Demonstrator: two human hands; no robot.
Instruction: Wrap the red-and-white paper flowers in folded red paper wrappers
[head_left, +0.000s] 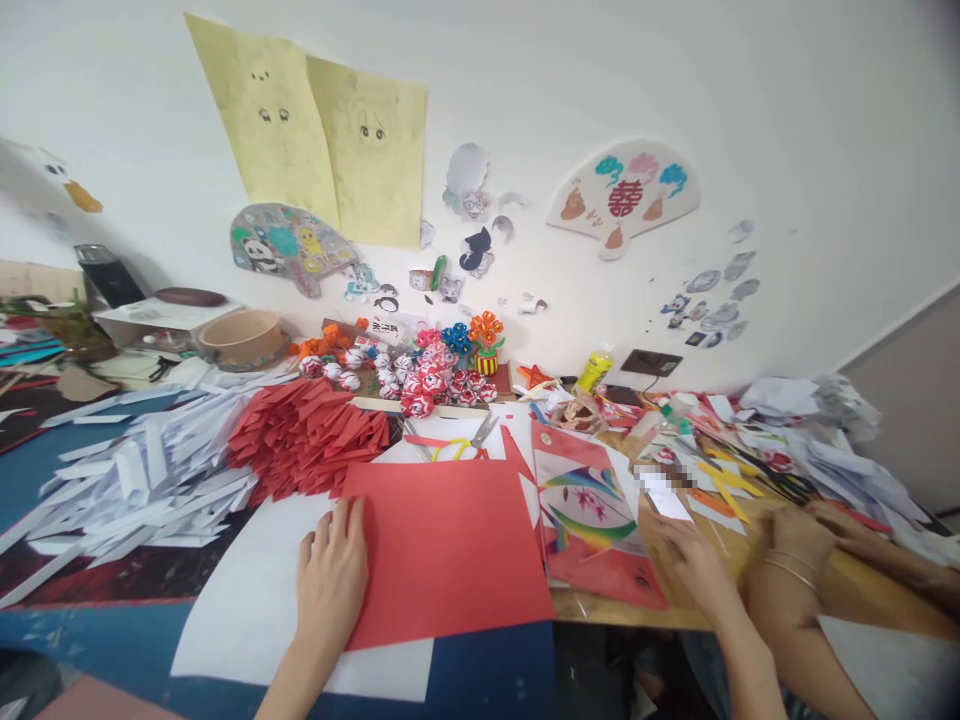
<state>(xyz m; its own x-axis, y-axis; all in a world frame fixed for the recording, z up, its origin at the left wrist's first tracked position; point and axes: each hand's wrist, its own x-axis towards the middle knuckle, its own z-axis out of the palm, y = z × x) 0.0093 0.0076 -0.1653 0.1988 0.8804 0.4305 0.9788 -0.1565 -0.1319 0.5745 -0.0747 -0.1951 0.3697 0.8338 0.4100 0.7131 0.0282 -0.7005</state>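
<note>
My left hand (334, 570) lies flat with its fingers on the left edge of a red sheet of paper (450, 550). Beneath that sheet, a white sheet (240, 600) sticks out to the left and below. Off to the right, my right hand (697, 565) holds the near end of a phone (667, 500) with a bright white screen; its top part is blurred out. Between the red sheet and this hand lies a pink packet with a rainbow print (589, 510). Yellow-handled scissors (457, 445) rest just behind the red sheet.
Piles of folded white strips (150, 470) and red strips (304, 430) stand at left. Paper flowers (431, 375) and a yellow bottle (596, 368) line the wall. A co-worker's arms (795, 560) reach in at right, near dark-handled scissors (787, 480) and paper scraps.
</note>
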